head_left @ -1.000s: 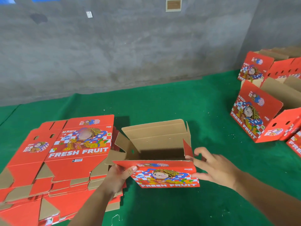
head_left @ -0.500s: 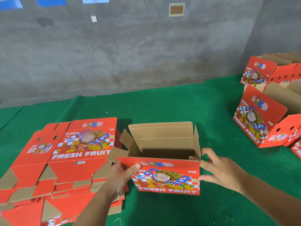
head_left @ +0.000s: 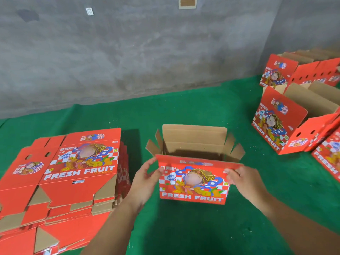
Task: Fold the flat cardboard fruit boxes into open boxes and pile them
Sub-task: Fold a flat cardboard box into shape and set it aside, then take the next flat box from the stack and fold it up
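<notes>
Box (head_left: 193,183) stands on the green mat (head_left: 184,111), open at the top, near the middle. I see its brown flaps sticking up at the back and both sides. My left hand (head_left: 145,179) holds the front wall's top left corner, with the thumb on the red picture side and the fingers curled round the edge. My right hand (head_left: 242,179) pinches the top right corner the same way. The box sits between my two hands. Flat boxes (head_left: 73,172) lie in a stack near the mat's left edge, just beside the box. Folded boxes (head_left: 294,118) lean in a pile at the right edge, well apart from my hands.
</notes>
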`<state>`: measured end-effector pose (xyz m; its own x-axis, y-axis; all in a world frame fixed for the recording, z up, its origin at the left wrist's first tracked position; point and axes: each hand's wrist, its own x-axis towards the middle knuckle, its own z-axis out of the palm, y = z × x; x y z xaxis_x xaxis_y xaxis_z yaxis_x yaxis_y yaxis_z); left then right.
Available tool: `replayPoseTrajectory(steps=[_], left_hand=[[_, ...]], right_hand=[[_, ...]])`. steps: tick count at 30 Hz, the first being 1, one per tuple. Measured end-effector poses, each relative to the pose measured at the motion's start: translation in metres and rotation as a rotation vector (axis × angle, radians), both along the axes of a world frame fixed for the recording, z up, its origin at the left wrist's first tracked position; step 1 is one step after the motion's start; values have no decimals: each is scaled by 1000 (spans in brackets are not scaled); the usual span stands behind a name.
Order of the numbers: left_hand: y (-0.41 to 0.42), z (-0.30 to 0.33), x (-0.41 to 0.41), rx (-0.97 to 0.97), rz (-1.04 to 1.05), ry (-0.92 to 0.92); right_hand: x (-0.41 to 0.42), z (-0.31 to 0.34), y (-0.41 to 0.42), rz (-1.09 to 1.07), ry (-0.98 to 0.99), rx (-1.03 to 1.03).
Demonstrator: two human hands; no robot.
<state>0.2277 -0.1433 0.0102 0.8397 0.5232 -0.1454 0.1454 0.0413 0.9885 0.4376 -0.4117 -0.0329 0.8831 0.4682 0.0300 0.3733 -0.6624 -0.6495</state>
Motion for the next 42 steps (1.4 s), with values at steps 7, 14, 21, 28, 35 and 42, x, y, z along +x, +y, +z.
replayPoseTrajectory(steps=[7,14,21,28,35,42], left_hand=[[-7,0,30,119,65,121],[-3,-10,33,146,63,199],[8,-12,24,214,121,258],[57,-11,-4,737,174,530],[111,-47,-65,878,149,1050],[82,-17,-44,1123,84,893]], right_hand=[[41,32,-19,-439,-100,144],[94,63,-9,-626,369,330],[45,56,58,-295,382,68],[1,47,130,19,319,-33],[-43,42,180,263,318,-65],[-81,35,196,290,577,16]])
